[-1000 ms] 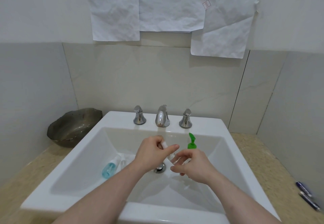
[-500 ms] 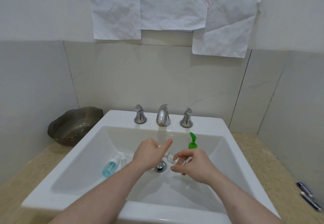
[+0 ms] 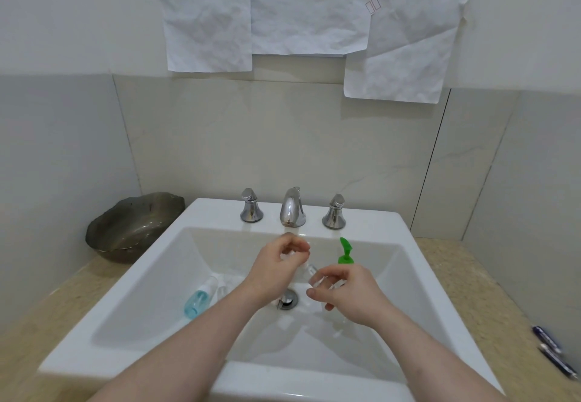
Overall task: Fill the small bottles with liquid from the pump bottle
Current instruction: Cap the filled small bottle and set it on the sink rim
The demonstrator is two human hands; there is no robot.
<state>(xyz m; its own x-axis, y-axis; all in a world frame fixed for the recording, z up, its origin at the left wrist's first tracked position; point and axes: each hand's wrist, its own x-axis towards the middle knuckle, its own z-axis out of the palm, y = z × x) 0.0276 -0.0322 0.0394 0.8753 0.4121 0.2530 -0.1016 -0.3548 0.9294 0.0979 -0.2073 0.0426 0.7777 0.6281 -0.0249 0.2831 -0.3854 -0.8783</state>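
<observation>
Small bottle: a clear small bottle (image 3: pixel 314 279) is pinched in the right hand (image 3: pixel 349 296) over the sink (image 3: pixel 418 279), above the drain (image 3: pixel 287 299).
Change: a second ago both hands met at this bottle's top; half a second ago the left index finger pointed out straight. Now the left hand (image 3: pixel 276 263) has lifted away toward the tap (image 3: pixel 293 208) and the two hands are apart.
Left hand: fingers curled in, seemingly pinching a small clear piece (image 3: pixel 305 246); blur makes it uncertain.
Meaning: judging by this, the cap has come off and the bottle is likely open for filling; no liquid seen entering it yet.
Pump bottle: its green pump head (image 3: pixel 345 252) stands just behind the right hand, body hidden, not pressed.
Other small bottles: a blue-tinted bottle (image 3: pixel 199 298) lies on its side at the sink's left, with another clear piece (image 3: pixel 222 290) just beside it; which is filled cannot be told.
Bench: two pens (image 3: pixel 555 353) lie at the far right; a dark bowl (image 3: pixel 135 227) sits at the left.
Writing: no brand or label legible on any bottle. Crumpled paper sheets (image 3: pixel 308 8) on the wall carry only two small red outlined boxes (image 3: pixel 373 5), no readable words.
</observation>
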